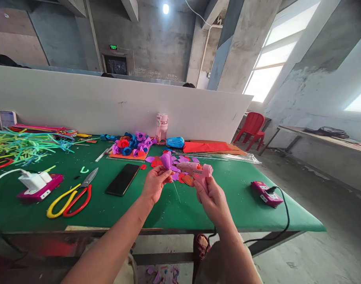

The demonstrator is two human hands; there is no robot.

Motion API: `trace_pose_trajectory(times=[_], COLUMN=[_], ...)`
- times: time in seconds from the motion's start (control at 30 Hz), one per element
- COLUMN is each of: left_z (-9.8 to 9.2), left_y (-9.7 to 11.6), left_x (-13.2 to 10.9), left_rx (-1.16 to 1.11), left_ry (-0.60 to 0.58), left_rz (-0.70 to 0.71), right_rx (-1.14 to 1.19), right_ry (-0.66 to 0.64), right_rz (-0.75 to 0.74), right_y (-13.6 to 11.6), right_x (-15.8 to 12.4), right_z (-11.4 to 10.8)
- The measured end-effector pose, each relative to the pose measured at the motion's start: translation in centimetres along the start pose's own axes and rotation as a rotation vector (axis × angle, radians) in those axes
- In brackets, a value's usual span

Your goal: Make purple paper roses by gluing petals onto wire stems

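In the middle of the view my left hand [157, 182] pinches a purple paper flower [166, 160] on a thin stem that points down toward the table. My right hand [211, 196] is wrapped round the grip of a pink hot glue gun [195, 169]. The gun's nozzle points left and is close to the flower's base; whether the two touch I cannot tell. Behind both hands, loose purple and red paper petals [150, 159] are scattered on the green tabletop [227, 205]. A pile of finished-looking purple, blue and red paper flowers [133, 144] lies further back.
Left of my hands lie a black phone [123, 180] and scissors with red and yellow handles [75, 197]. Magenta power strips [266, 194] sit at both sides, with a cord off the right edge. A pink bottle [162, 128] stands before the white partition [115, 102].
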State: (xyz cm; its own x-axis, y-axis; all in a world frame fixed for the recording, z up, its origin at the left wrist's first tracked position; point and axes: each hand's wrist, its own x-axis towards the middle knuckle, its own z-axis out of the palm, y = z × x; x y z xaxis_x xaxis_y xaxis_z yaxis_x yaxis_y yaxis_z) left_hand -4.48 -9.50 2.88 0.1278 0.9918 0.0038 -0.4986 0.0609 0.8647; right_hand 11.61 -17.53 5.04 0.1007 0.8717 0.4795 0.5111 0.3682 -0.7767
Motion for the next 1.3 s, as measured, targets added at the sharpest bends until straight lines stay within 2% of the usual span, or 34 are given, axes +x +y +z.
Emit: trace_pose_trajectory(times=[0.3,1.3], left_z=[0.37,0.41], left_y=[-0.16,-0.32], left_x=[-0.29,-0.27], left_rx=[0.013,0.067], left_ry=[-0.008,0.011], left_rz=[0.049,0.043], right_rx=[-0.149,-0.2], right_ry=[-0.056,-0.045], right_rz=[-0.022,-0.059], right_y=[-0.54,-0.68], right_x=[-0.43,-0.54], right_z=[0.62,0.87])
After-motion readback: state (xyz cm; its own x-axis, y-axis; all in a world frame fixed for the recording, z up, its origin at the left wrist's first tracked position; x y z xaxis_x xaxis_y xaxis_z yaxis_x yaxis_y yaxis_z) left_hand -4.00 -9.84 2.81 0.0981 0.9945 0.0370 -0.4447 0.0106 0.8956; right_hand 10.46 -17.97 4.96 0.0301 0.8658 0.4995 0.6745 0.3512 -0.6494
